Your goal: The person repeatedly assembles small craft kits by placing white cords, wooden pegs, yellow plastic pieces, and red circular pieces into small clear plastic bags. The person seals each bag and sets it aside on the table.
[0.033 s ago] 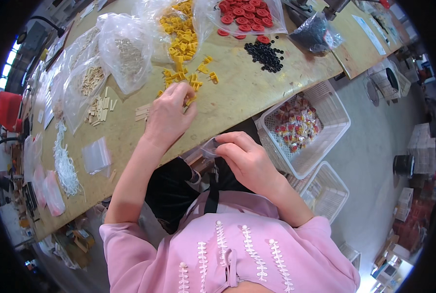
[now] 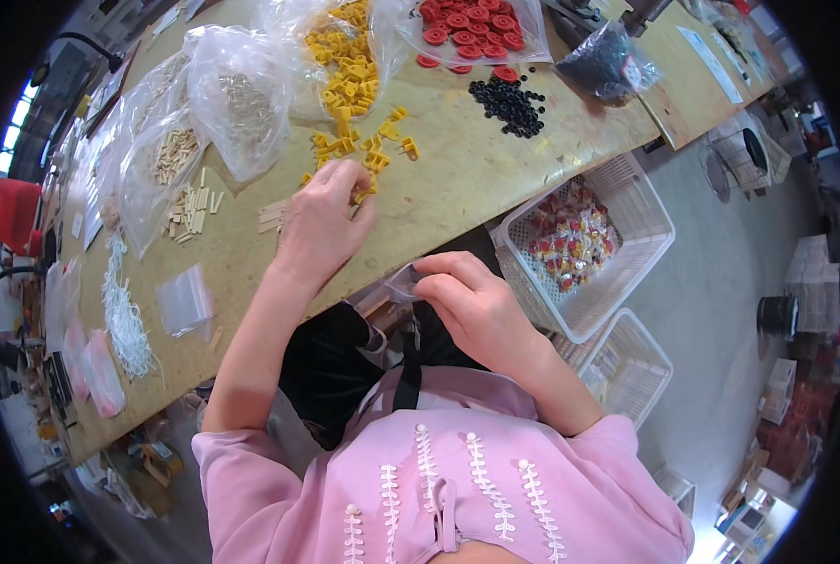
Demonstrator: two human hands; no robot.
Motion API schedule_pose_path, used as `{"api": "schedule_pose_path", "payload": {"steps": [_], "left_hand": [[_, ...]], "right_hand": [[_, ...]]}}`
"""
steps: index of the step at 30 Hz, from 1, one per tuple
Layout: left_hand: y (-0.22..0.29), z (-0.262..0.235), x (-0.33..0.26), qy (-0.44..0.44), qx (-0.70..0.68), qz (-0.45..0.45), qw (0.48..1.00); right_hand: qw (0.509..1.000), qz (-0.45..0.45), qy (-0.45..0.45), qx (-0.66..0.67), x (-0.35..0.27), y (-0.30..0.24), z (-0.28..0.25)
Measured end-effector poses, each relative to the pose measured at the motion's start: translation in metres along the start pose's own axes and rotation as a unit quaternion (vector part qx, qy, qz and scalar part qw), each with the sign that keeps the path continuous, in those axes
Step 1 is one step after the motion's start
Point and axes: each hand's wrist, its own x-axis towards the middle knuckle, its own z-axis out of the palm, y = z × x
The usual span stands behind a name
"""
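My left hand [image 2: 324,214] reaches over the table with its fingers curled down at the near edge of a spread of yellow plastic parts [image 2: 343,141]. Its fingertips are partly hidden, and a bit of yellow shows beside them. Close in front of my body, off the table's edge, my right hand [image 2: 476,303] pinches a small clear plastic bag [image 2: 403,285]. The bag hangs over my lap, and I cannot tell what is in it. Flat wooden sticks [image 2: 271,216] lie just left of my left hand.
On the table [image 2: 457,188] lie red discs [image 2: 471,33], black rings [image 2: 507,106], short wooden pieces [image 2: 194,209], white strings [image 2: 126,315] and a stack of clear bags [image 2: 185,299]. Right of the table stands a white basket [image 2: 659,235] with packed items, a second basket [image 2: 641,376] nearer.
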Motion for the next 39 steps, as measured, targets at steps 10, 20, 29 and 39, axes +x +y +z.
{"api": "schedule_pose_path", "payload": {"steps": [10, 20, 29, 39], "left_hand": [[0.001, -0.027, -0.017, -0.05, -0.068, -0.097, 0.992], [0.038, -0.072, -0.054, -0.224, -0.462, -0.262, 0.817], [0.058, -0.075, -0.06, -0.171, -0.281, -0.171, 0.929], [-0.028, -0.051, -0.001, -0.027, 0.0, -0.088, 0.996]], "right_hand": [[1.0, -0.001, -0.015, 0.013, 0.0, 0.002, 0.006], [0.997, -0.028, -0.052, 0.048, 0.014, -0.013, 0.01], [0.994, -0.058, -0.079, 0.046, 0.013, -0.018, 0.017], [0.994, -0.028, -0.087, 0.054, 0.011, -0.016, 0.016]]}}
